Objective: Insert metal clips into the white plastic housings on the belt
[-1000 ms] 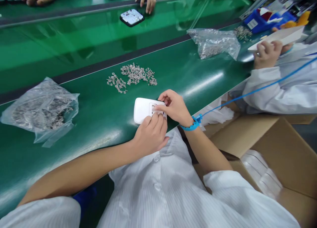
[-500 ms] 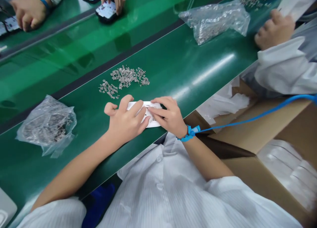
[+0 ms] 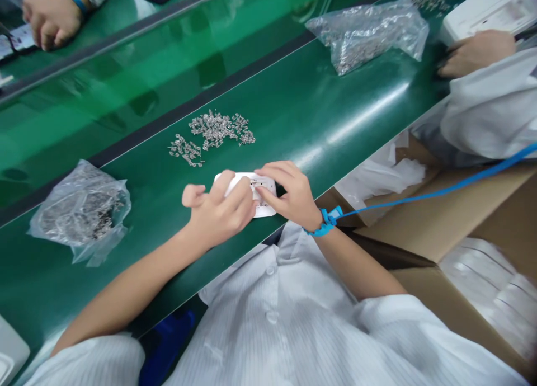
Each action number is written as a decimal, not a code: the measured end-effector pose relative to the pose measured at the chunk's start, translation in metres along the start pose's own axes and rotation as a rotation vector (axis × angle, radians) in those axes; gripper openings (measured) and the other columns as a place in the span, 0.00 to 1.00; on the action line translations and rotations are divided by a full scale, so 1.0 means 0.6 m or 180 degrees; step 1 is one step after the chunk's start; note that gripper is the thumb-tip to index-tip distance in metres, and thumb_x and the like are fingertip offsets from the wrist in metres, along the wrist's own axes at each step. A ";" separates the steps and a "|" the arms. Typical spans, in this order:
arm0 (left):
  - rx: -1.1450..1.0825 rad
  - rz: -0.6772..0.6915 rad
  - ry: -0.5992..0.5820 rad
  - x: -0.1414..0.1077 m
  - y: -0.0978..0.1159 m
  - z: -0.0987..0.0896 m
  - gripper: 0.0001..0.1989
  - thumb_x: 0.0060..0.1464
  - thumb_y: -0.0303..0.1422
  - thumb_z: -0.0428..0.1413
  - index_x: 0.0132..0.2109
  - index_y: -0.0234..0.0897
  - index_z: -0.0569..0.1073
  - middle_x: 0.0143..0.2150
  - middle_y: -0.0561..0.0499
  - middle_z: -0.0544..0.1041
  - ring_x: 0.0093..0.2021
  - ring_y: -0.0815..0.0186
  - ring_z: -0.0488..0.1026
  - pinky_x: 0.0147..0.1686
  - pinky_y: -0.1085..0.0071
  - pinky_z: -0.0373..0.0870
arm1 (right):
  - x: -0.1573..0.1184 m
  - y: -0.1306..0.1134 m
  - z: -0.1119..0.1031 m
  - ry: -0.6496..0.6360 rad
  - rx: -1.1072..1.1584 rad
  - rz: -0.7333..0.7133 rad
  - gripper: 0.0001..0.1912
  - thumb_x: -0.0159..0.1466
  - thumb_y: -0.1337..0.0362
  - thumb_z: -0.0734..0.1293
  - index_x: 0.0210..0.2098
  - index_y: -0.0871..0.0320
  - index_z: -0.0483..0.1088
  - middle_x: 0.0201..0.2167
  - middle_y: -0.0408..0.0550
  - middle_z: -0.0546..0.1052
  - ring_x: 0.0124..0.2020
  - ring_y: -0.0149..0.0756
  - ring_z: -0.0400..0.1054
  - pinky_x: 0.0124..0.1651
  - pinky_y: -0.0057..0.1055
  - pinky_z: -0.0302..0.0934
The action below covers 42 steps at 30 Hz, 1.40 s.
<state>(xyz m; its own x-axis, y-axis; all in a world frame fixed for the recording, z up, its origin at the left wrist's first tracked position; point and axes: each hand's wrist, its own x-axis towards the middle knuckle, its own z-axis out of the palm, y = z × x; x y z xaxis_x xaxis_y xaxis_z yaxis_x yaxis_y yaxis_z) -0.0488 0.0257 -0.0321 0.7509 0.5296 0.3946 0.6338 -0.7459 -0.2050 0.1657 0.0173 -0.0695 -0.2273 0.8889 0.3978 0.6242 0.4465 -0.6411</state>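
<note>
A white plastic housing with small slots and parts on its face [image 3: 265,208] lies on the green work surface close to its front edge. My right hand [image 3: 291,196], wearing a blue wrist strap, grips its right side, fingers at the far edge and thumb on the face. Over the left part of the housing, my left hand [image 3: 222,210] has its fingers curled down and pressed together, the thumb side raised. Whatever sits between those fingertips is hidden. Just beyond the hands lies a loose pile of small, shiny metal pieces [image 3: 216,128].
Plastic bags of small metal parts lie at left [image 3: 79,215] and far right [image 3: 369,36]. A co-worker's hand [image 3: 478,53] rests by a white case [image 3: 489,14]. Another person's hand [image 3: 52,19] is across the bench. Cardboard boxes [image 3: 403,207] stand at right; a blue cord [image 3: 444,191] runs from my wrist.
My left fingers have curled in and shifted slightly right on the housing. My right index finger has drawn back. The co-worker's white case has tipped flatter, and one hand across the bench has left view.
</note>
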 end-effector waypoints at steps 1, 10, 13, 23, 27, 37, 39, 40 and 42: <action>-0.0053 0.0122 0.0025 -0.004 0.006 -0.003 0.08 0.64 0.34 0.54 0.46 0.42 0.78 0.51 0.51 0.81 0.56 0.52 0.74 0.46 0.56 0.65 | 0.005 0.000 0.000 0.0020 0.0139 0.0081 0.11 0.68 0.60 0.67 0.49 0.51 0.77 0.50 0.51 0.78 0.52 0.45 0.69 0.55 0.45 0.62; -0.0033 0.0459 0.0125 -0.022 0.100 -0.012 0.17 0.68 0.37 0.51 0.50 0.30 0.79 0.53 0.40 0.81 0.57 0.56 0.74 0.32 0.62 0.53 | 0.046 -0.008 0.001 -0.0253 0.0497 0.0543 0.11 0.54 0.71 0.68 0.37 0.55 0.74 0.42 0.48 0.79 0.46 0.44 0.71 0.52 0.42 0.65; -0.0145 0.0363 0.0144 -0.022 0.104 -0.003 0.16 0.68 0.36 0.51 0.49 0.30 0.79 0.52 0.40 0.81 0.54 0.56 0.75 0.33 0.61 0.51 | 0.050 -0.005 -0.001 -0.0349 0.0712 0.0550 0.11 0.54 0.71 0.67 0.37 0.56 0.74 0.42 0.48 0.79 0.46 0.43 0.72 0.53 0.41 0.64; -0.0349 0.0130 0.0166 -0.028 0.110 0.008 0.14 0.66 0.32 0.50 0.46 0.32 0.79 0.50 0.40 0.80 0.52 0.55 0.74 0.36 0.60 0.49 | 0.051 -0.002 -0.004 -0.0575 0.0625 0.0611 0.13 0.56 0.68 0.69 0.41 0.55 0.74 0.46 0.48 0.79 0.51 0.47 0.69 0.56 0.45 0.61; -0.0257 0.0096 0.0215 -0.028 0.112 0.011 0.14 0.65 0.32 0.51 0.47 0.31 0.79 0.51 0.39 0.79 0.52 0.53 0.74 0.35 0.61 0.47 | 0.051 0.002 -0.002 -0.0526 0.0407 0.0472 0.14 0.54 0.67 0.70 0.41 0.55 0.75 0.46 0.49 0.79 0.52 0.49 0.67 0.56 0.47 0.60; 0.0103 -0.0012 0.0460 -0.023 0.117 0.015 0.09 0.64 0.31 0.52 0.38 0.34 0.76 0.39 0.44 0.76 0.38 0.59 0.70 0.34 0.61 0.46 | 0.129 -0.009 -0.032 -0.1671 -0.0501 0.0192 0.12 0.52 0.64 0.76 0.37 0.54 0.77 0.40 0.50 0.80 0.55 0.56 0.62 0.49 0.46 0.58; 0.0164 -0.0032 0.0517 -0.022 0.118 0.015 0.08 0.63 0.30 0.52 0.36 0.34 0.75 0.36 0.44 0.75 0.36 0.60 0.69 0.33 0.61 0.44 | 0.168 -0.015 -0.026 -0.1854 -0.0558 -0.0152 0.15 0.53 0.61 0.77 0.40 0.53 0.78 0.41 0.50 0.80 0.54 0.56 0.62 0.49 0.46 0.58; 0.0173 -0.0033 0.0545 -0.022 0.118 0.015 0.08 0.63 0.30 0.53 0.35 0.34 0.74 0.35 0.44 0.74 0.35 0.60 0.68 0.32 0.62 0.43 | 0.190 -0.018 -0.016 -0.1857 -0.0548 -0.0373 0.14 0.55 0.62 0.76 0.41 0.53 0.78 0.41 0.49 0.80 0.53 0.54 0.63 0.49 0.45 0.57; 0.0160 -0.0018 0.0568 -0.022 0.116 0.015 0.08 0.63 0.29 0.52 0.35 0.35 0.73 0.34 0.45 0.72 0.34 0.60 0.67 0.32 0.62 0.42 | 0.231 -0.024 0.015 -0.1746 -0.0585 -0.0848 0.09 0.60 0.66 0.72 0.41 0.53 0.78 0.41 0.49 0.80 0.49 0.49 0.64 0.50 0.45 0.56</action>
<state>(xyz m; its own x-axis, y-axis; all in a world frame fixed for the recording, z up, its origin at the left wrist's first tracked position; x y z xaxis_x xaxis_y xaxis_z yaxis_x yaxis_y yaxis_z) -0.0126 -0.0296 -0.0598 0.7052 0.4503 0.5477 0.6497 -0.7196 -0.2450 0.1184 0.1349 -0.0112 -0.7118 0.6948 0.1030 0.6004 0.6780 -0.4240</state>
